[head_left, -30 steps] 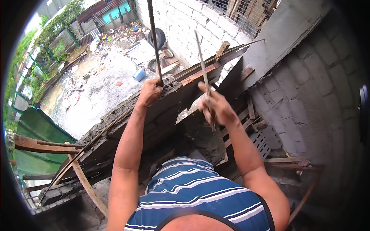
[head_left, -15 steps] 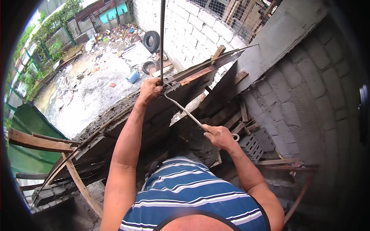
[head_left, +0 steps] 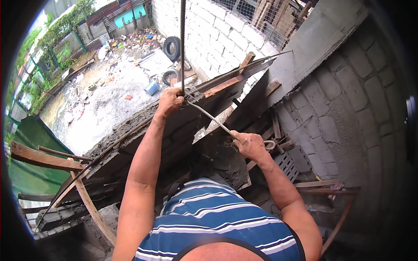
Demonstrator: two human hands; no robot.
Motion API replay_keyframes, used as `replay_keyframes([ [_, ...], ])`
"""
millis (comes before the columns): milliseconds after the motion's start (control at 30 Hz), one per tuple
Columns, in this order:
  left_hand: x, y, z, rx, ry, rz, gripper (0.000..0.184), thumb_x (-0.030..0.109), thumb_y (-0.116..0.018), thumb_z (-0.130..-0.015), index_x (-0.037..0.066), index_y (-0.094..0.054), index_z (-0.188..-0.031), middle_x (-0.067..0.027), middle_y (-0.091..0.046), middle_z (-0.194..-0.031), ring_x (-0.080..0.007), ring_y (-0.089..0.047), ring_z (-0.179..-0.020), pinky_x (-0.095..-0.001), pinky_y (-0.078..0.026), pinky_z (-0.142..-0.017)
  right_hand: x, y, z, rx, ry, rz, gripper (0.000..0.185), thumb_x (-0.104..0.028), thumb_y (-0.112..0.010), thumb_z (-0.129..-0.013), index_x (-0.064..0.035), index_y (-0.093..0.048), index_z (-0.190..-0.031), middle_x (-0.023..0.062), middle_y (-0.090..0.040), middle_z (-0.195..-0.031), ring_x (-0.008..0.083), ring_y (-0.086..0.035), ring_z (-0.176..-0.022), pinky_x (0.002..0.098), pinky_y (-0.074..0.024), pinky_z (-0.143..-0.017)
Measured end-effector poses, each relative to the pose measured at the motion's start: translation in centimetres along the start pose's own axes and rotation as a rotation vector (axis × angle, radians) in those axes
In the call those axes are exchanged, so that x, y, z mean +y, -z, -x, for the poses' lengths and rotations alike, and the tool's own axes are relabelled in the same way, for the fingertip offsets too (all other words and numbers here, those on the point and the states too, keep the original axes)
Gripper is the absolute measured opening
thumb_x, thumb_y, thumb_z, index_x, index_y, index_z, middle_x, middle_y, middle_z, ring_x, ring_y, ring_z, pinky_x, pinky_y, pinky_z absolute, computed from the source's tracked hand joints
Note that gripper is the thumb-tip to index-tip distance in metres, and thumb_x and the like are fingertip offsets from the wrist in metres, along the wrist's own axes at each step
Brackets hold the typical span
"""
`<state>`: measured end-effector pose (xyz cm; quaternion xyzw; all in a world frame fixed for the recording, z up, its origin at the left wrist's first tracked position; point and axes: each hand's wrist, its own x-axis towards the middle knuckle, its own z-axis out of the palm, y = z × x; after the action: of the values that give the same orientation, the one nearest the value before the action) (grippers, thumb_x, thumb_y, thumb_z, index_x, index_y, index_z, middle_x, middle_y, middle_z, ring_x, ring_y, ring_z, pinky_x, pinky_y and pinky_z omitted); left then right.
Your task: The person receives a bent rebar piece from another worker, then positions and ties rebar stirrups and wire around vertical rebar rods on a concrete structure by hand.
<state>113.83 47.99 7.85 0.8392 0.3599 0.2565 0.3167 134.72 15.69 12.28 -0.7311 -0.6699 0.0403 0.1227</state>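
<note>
My left hand is closed at the foot of an upright dark rebar, on top of the rough block wall. What its fingers pinch there is too small to make out. My right hand is wrapped round a light ribbed metal rod. The rod slants from beside the rebar's foot, down and right into my fist. Its looped end sticks out past the right side of that hand.
Wooden planks and a concrete slab lie to the upper right. A hollow block is at the lower right. Curved timber stands at left. Beyond the wall are gravel and a tire.
My right hand has come down and right from its blurred, raised position, and the rod now slants from the rebar's foot. Lately it has risen slightly. My left hand stays at the rebar.
</note>
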Motion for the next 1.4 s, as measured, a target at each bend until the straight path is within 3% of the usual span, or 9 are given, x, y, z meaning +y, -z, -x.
replay_keyframes([
  [200,1.7,0.4,0.3,0.025,-0.026,-0.013,0.031,0.032,-0.066,-0.083,0.005,-0.075,-0.096,-0.0214,-0.071,-0.101,-0.0372,-0.064,-0.106,-0.0451,-0.050,-0.092,1.2,-2.2,0.5,0.097,0.021,0.107,0.040,-0.017,-0.069,-0.089,-0.0194,-0.065,-0.129,0.0075,-0.067,-0.077,0.0303,-0.067,-0.068,0.0437,-0.0538,-0.058],
  [367,6.9,-1.8,0.7,0.248,0.254,-0.393,0.069,0.067,-0.076,-0.075,0.003,-0.075,-0.102,-0.0202,-0.072,-0.101,-0.0374,-0.064,-0.106,-0.0490,-0.048,-0.093,1.4,-4.8,0.8,0.178,-0.010,0.124,0.040,-0.016,-0.069,-0.090,-0.0216,-0.064,-0.129,0.0069,-0.065,-0.075,0.0301,-0.066,-0.066,0.0439,-0.0529,-0.057],
  [767,5.6,-2.1,0.6,0.156,0.211,-0.294,0.054,0.033,-0.073,-0.072,-0.002,-0.065,-0.113,-0.0233,-0.066,-0.112,-0.0404,-0.057,-0.116,-0.0525,-0.043,-0.102,-4.6,-7.7,1.9,0.001,-0.400,-0.521,0.037,-0.019,-0.072,-0.088,-0.0094,-0.070,-0.123,0.0177,-0.074,-0.105,0.0355,-0.072,-0.097,0.0407,-0.0553,-0.082],
  [867,5.2,-2.7,1.0,0.196,0.176,-0.304,0.052,0.030,-0.072,-0.073,-0.002,-0.064,-0.113,-0.0231,-0.066,-0.111,-0.0403,-0.057,-0.115,-0.0521,-0.043,-0.102,-6.1,-8.9,2.4,-0.010,-0.440,-0.825,0.035,-0.018,-0.072,-0.091,-0.0001,-0.070,-0.121,0.0047,-0.070,-0.081,0.0114,-0.064,-0.068,0.0285,-0.0514,-0.064],
  [1000,4.7,-2.9,1.0,0.231,0.139,-0.302,0.046,0.027,-0.070,-0.072,0.000,-0.064,-0.109,-0.0214,-0.066,-0.108,-0.0394,-0.057,-0.112,-0.0521,-0.044,-0.098,-7.6,-8.3,2.3,-0.253,-0.584,-1.329,0.028,-0.017,-0.067,-0.097,0.0015,-0.068,-0.118,-0.0042,-0.059,-0.075,0.0032,-0.050,-0.062,0.0212,-0.0419,-0.056],
  [1133,4.7,-2.7,0.8,0.237,0.138,-0.283,0.040,0.022,-0.067,-0.070,0.001,-0.065,-0.104,-0.0207,-0.066,-0.104,-0.0388,-0.058,-0.109,-0.0513,-0.045,-0.096,-7.6,-9.7,2.3,-0.180,-0.572,-1.206,0.027,-0.016,-0.069,-0.096,0.0000,-0.070,-0.117,-0.0016,-0.062,-0.076,0.0052,-0.054,-0.063,0.0235,-0.0455,-0.058],
  [1200,4.4,-3.0,0.6,0.216,0.144,-0.292,0.038,0.019,-0.064,-0.070,0.000,-0.065,-0.103,-0.0218,-0.066,-0.103,-0.0397,-0.057,-0.107,-0.0518,-0.044,-0.096,-6.9,-11.2,2.7,0.204,-0.322,-0.474,0.030,-0.021,-0.070,-0.093,-0.0038,-0.070,-0.117,0.0084,-0.075,-0.088,0.0190,-0.072,-0.078,0.0334,-0.0548,-0.070],
  [1300,4.2,-2.8,0.6,0.218,0.122,-0.275,0.039,0.019,-0.064,-0.070,0.000,-0.065,-0.104,-0.0225,-0.065,-0.103,-0.0407,-0.056,-0.108,-0.0525,-0.043,-0.098,-6.9,-11.6,2.4,0.035,-0.450,-0.805,0.030,-0.022,-0.070,-0.092,-0.0054,-0.069,-0.116,0.0146,-0.076,-0.100,0.0268,-0.075,-0.093,0.0386,-0.0560,-0.080],
  [1400,4.0,-2.4,0.5,0.162,0.115,-0.255,0.042,0.023,-0.067,-0.072,-0.001,-0.066,-0.106,-0.0230,-0.066,-0.105,-0.0415,-0.056,-0.111,-0.0527,-0.042,-0.100,-7.9,-11.8,2.3,-0.084,-0.484,-1.149,0.025,-0.022,-0.066,-0.097,-0.0026,-0.069,-0.112,0.0063,-0.069,-0.077,0.0159,-0.064,-0.063,0.0300,-0.0495,-0.058],
])
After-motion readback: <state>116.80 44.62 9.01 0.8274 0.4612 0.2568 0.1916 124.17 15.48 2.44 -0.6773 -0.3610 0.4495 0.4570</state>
